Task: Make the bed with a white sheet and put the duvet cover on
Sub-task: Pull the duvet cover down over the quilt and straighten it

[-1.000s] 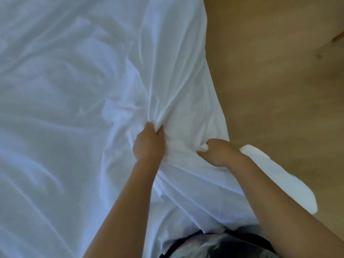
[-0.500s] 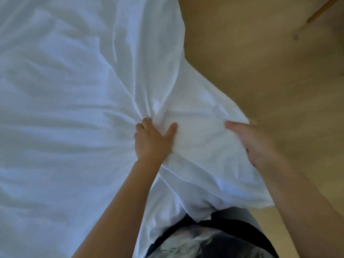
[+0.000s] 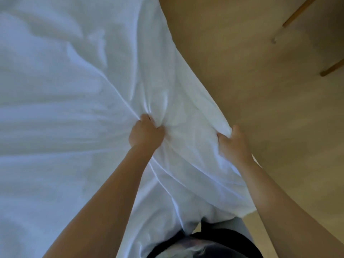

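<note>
Head view: right hand point(image 3: 233, 144) now clenches the white sheet point(image 3: 74, 127) at its edge, left hand point(image 3: 146, 135) still bunching it.

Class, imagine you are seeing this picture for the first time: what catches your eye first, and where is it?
The rumpled white sheet fills the left and centre of the view. In the middle the left hand grips a bunch of it. The right hand grips its edge beside the tan wooden floor on the right.
</note>
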A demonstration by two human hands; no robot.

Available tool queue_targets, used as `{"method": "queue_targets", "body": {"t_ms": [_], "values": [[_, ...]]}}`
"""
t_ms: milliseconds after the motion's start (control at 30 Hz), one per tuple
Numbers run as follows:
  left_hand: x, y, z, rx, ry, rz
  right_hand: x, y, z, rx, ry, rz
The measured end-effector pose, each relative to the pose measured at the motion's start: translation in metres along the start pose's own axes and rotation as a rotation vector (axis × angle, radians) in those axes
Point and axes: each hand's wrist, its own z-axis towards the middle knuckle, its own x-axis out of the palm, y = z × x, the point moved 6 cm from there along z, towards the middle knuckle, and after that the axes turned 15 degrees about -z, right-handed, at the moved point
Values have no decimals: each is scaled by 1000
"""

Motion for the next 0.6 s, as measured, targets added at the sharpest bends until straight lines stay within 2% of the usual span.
{"method": "queue_targets", "body": {"t_ms": [167,400,533,600], "values": [[-8,-23,4,65,-148,-67,-1,46,14,-154,71,-145],[-29,-72,27,292,-407,79,20,95,43,-182,242,-87],[-29,-100,60,280,-390,219,23,131,65,-294,160,11],[-26,-106,74,259,-359,287,29,158,77,-363,178,53]]}}
